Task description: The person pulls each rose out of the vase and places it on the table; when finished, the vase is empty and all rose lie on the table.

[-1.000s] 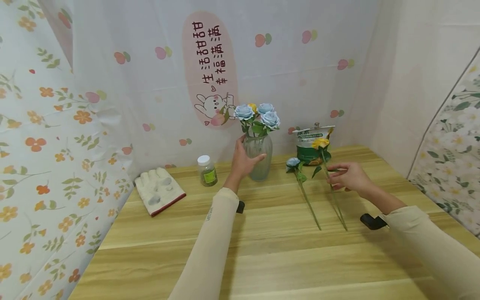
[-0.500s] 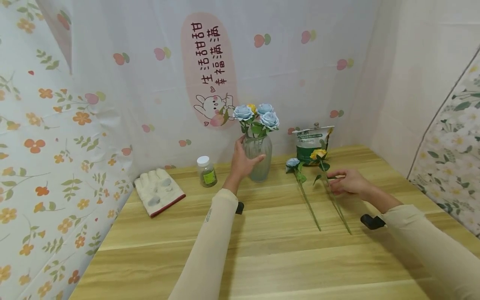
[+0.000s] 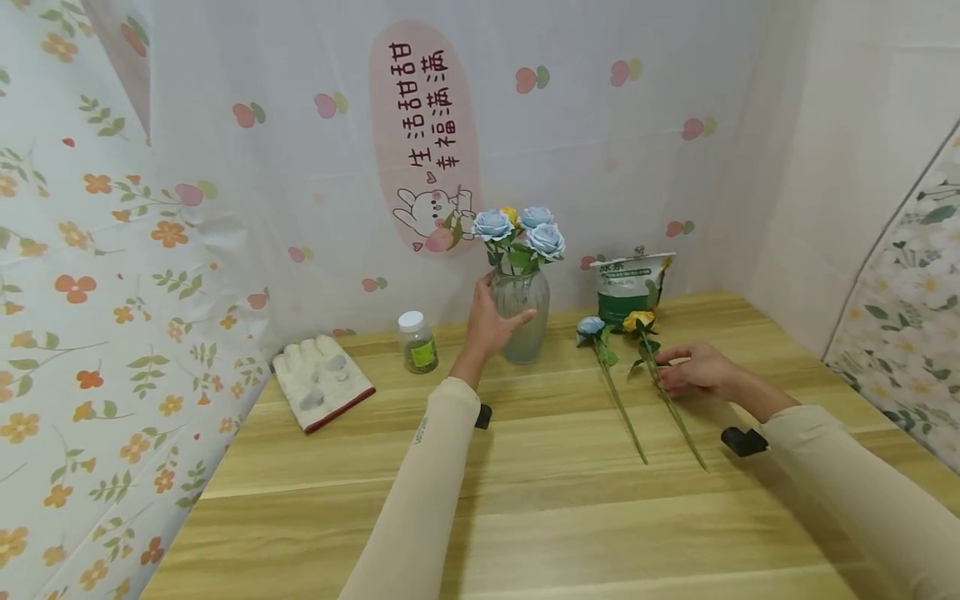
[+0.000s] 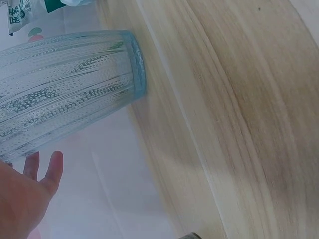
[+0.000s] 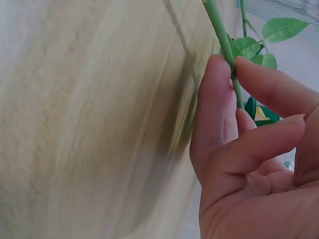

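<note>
In the head view, a ribbed, clear glass vase [image 3: 527,321] stands toward the back of the table with light blue roses [image 3: 545,240] and a yellow one in it. My left hand [image 3: 491,323] holds the vase from its left side, thumb across the front; in the left wrist view two fingers [image 4: 54,172] stick out beside the glass [image 4: 70,89]. To the right, my right hand [image 3: 697,371] pinches the stem of a yellow rose [image 3: 640,320] low over the table. Its green stem [image 5: 218,25] runs between thumb and fingertips. A blue rose [image 3: 590,330] lies just left of it.
A small jar [image 3: 417,342] with a white lid stands left of the vase. Farther left lies a white work glove [image 3: 322,382] with a red cuff. Behind the loose roses stands a green and white pouch [image 3: 628,287]. Patterned cloth [image 3: 315,192] hangs behind the table [image 3: 540,517].
The yellow rose has come down toward the table in my right hand, its head now lower and beside the blue rose. My left hand stays on the vase.
</note>
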`<state>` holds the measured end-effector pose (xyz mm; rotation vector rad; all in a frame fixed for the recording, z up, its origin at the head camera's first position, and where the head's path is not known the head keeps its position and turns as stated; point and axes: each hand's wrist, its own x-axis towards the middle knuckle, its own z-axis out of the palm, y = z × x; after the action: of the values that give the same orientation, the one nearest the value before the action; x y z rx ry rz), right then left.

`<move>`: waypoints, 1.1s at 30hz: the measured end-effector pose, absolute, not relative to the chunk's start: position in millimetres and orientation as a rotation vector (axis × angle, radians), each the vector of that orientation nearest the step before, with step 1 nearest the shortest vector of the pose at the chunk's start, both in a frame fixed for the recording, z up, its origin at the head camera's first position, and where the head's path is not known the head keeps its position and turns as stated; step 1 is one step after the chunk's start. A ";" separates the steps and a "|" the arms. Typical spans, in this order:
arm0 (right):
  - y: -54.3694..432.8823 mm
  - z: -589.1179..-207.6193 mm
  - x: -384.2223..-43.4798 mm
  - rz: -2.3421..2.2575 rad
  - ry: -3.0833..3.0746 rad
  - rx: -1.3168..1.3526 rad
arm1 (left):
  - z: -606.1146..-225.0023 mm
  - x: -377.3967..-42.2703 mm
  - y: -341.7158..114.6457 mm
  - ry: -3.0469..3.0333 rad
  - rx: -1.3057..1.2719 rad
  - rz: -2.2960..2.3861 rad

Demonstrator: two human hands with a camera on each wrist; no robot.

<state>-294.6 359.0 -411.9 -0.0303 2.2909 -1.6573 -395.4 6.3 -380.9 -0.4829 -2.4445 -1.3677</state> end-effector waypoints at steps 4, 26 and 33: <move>359.6 -414.3 -297.3 -1.647 2.263 -0.034 | -380.5 -395.0 7.0 -2.447 -0.481 -1.367; 364.0 -412.3 -292.6 -1.555 2.279 -0.055 | -380.6 -395.7 10.6 -2.443 -0.483 -1.379; 371.9 -395.8 -289.7 -1.375 2.412 -0.105 | -378.7 -394.9 8.1 -2.466 -0.485 -1.339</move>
<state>-289.7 371.9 -395.8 -0.1051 2.4115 -1.3749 -394.9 8.1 -378.7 -0.4854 -2.4664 -1.3387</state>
